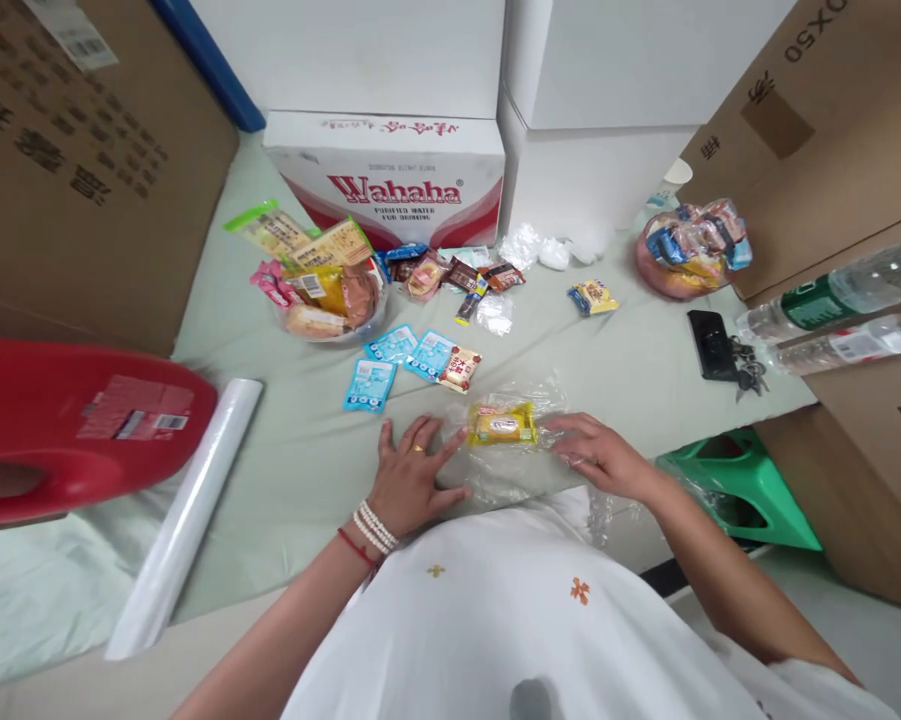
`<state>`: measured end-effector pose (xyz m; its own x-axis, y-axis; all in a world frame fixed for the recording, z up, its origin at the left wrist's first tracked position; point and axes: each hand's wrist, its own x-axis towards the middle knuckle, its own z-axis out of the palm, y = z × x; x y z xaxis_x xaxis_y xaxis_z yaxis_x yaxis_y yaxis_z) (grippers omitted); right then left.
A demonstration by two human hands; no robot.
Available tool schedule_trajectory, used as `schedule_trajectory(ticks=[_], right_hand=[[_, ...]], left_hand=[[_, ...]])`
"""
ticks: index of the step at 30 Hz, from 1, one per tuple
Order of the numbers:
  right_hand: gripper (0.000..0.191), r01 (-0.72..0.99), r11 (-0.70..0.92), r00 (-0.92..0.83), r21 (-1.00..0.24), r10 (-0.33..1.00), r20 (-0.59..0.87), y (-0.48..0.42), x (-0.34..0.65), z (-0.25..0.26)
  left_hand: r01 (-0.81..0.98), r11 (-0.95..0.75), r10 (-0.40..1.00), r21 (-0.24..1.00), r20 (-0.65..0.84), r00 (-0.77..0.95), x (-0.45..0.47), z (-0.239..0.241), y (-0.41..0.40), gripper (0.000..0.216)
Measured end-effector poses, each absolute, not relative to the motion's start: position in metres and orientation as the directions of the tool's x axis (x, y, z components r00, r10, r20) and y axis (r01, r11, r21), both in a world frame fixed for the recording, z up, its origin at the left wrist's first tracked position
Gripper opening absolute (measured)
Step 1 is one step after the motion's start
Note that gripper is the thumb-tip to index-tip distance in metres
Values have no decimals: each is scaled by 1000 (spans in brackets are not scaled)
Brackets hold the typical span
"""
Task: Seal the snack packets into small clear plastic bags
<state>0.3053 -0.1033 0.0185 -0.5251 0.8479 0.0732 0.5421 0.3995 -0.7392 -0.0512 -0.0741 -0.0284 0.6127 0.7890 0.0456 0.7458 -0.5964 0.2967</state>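
Observation:
A yellow-wrapped snack cake (503,425) lies on a sheet of clear plastic wrap (506,478) near the table's front edge. My left hand (411,480) rests at the left of the sheet with its fingers spread, the fingertips by the film's edge. On the other side my right hand (598,455) is at the sheet's right edge, its fingers stretched toward the cake and touching the film. Neither hand holds the cake. Beyond it lie several blue sachets (369,385) and a small red-and-cream packet (460,369).
A bowl of packaged snacks (330,300) stands at back left, another pink bowl (671,280) at back right. A long plastic wrap roll (187,515) and a red jug (82,430) are at left. Plastic bottles (832,290), a black phone (712,345) and keys (748,368) are at right.

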Motion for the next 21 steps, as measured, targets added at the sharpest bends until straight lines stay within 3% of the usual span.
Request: schedule_trajectory(ticks=[4, 8, 12, 14, 16, 18, 21], right_hand=[[34, 512, 295, -527, -807, 850, -24, -59, 301, 36], [39, 532, 1, -466, -847, 835, -292, -25, 297, 33], [43, 543, -212, -407, -813, 780, -475, -7, 292, 26], [43, 539, -253, -391, -803, 769, -505, -3, 288, 25], [42, 524, -269, -391, -808, 767, -509, 0, 285, 25], [40, 521, -259, -404, -813, 764, -502, 2, 283, 27], [38, 544, -244, -403, -803, 763, -505, 5, 282, 29]], left_hand=[[749, -598, 787, 283, 35, 615, -46, -26, -71, 85], [811, -484, 862, 329, 20, 507, -51, -31, -67, 77], [816, -422, 907, 396, 197, 373, -69, -27, -71, 77], [742, -562, 824, 365, 327, 462, -73, -21, -77, 78], [605, -738, 674, 298, 357, 647, -71, -13, -82, 75], [480, -833, 547, 275, 284, 787, -63, -8, -79, 65], [410, -861, 471, 300, 168, 866, -51, -8, -66, 56]])
